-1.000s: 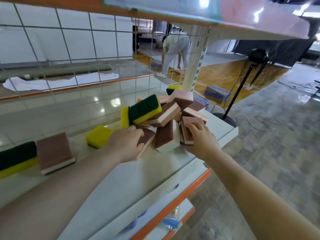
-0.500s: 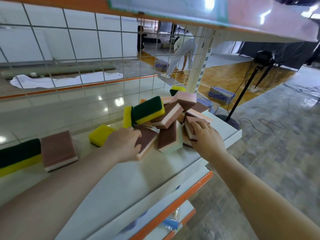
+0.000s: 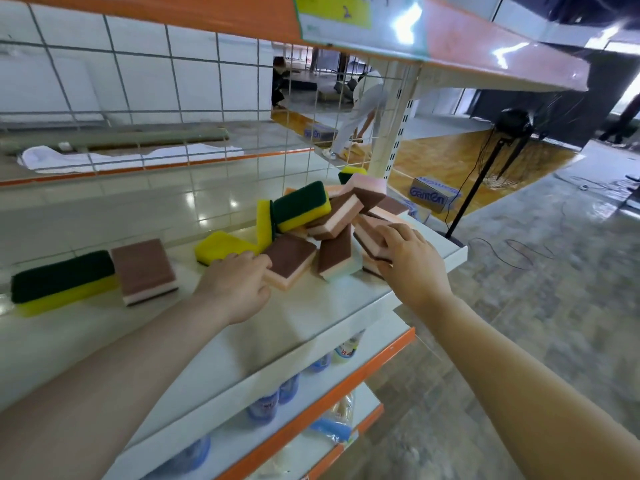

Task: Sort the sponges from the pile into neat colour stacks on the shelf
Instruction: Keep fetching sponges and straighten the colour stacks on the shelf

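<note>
A pile of sponges (image 3: 332,216) lies at the right end of the white shelf (image 3: 166,327), mixing brown-and-pink ones with green-and-yellow ones. My left hand (image 3: 239,282) grips a flat brown-and-pink sponge (image 3: 289,259) at the pile's front left. My right hand (image 3: 408,258) holds another brown-and-pink sponge (image 3: 369,239) lifted on its edge at the pile's right side. At the left stand a green-and-yellow sponge (image 3: 62,280) and a brown-and-pink sponge (image 3: 143,268), side by side. A yellow sponge (image 3: 221,245) lies flat between them and the pile.
A wire grid (image 3: 173,109) backs the shelf and an orange-edged shelf (image 3: 450,39) hangs overhead. Bottles (image 3: 270,407) sit on the lower shelf. A black stand (image 3: 478,188) and a cardboard box (image 3: 434,199) are on the floor to the right. A person bends over behind the grid.
My right hand has lifted its brown-and-pink sponge slightly out of the pile. My left hand has closed further on the flat brown-and-pink sponge. The view has shifted a little.
</note>
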{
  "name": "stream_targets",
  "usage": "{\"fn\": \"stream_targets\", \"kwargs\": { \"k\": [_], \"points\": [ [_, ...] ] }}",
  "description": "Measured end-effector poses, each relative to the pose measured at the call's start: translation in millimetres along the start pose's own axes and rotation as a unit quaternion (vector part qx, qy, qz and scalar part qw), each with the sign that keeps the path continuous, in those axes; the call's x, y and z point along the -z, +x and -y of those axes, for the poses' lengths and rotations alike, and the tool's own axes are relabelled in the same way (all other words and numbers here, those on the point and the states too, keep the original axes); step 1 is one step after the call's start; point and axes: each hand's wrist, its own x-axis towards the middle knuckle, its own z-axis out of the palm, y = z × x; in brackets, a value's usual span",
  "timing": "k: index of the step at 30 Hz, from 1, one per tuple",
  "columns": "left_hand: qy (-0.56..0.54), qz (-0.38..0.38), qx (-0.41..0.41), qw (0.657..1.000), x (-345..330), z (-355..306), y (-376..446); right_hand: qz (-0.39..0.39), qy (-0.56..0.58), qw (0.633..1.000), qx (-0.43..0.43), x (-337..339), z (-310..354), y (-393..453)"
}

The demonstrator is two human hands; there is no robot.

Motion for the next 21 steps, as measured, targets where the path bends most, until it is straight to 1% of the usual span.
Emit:
{"fn": "stream_targets", "kwargs": {
  "k": [8,15,21],
  "points": [
    [0.038,-0.008,0.054,0.998,1.2,43.3,-38.3,-0.016,0.002,0.999,0.046,11.1,46.7,-17.8],
    [-0.024,0.013,0.111,0.993,0.0,85.3,-53.3,-0.004,0.035,0.995,0.097,7.3,95.8,-7.2],
    [-0.012,0.08,0.121,0.989,-2.1,104.3,-49.2,-0.007,0.057,0.99,0.131,1.6,126.7,-3.8]
  ]
}}
